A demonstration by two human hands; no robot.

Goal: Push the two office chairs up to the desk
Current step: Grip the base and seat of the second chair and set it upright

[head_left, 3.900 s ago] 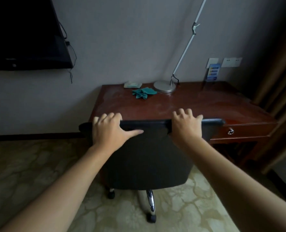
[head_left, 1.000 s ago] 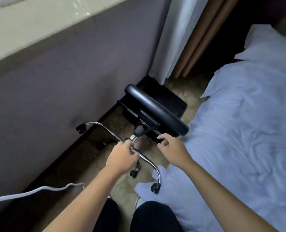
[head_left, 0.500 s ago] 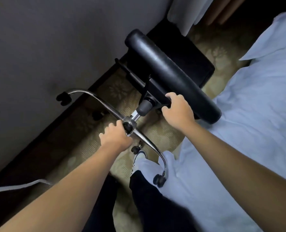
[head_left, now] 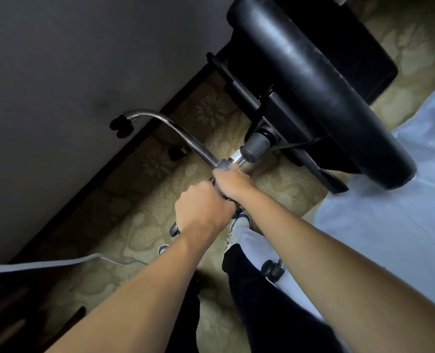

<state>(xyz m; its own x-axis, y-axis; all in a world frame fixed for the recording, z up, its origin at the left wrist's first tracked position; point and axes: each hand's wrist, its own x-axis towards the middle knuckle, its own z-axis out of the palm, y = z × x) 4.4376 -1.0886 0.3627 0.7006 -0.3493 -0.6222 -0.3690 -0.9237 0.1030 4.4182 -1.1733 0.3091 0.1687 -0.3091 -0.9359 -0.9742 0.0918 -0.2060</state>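
Note:
A black office chair lies tipped on its side on the carpet, between the wall and a bed. Its chrome star base points toward me, with castors sticking out. My left hand grips a chrome base leg close to the hub. My right hand is closed on the hub just beyond it, touching my left hand. The chair's gas column runs from the hub up to the seat underside. The desk and the other chair are out of view.
A grey wall with a dark skirting board runs along the left. A bed with pale blue sheets fills the right. My legs and shoes stand on the patterned carpet. A white cable lies at the lower left.
My right hand has left the seat's underside and come down to the hub beside my left hand. The view has closed in on the tipped chair.

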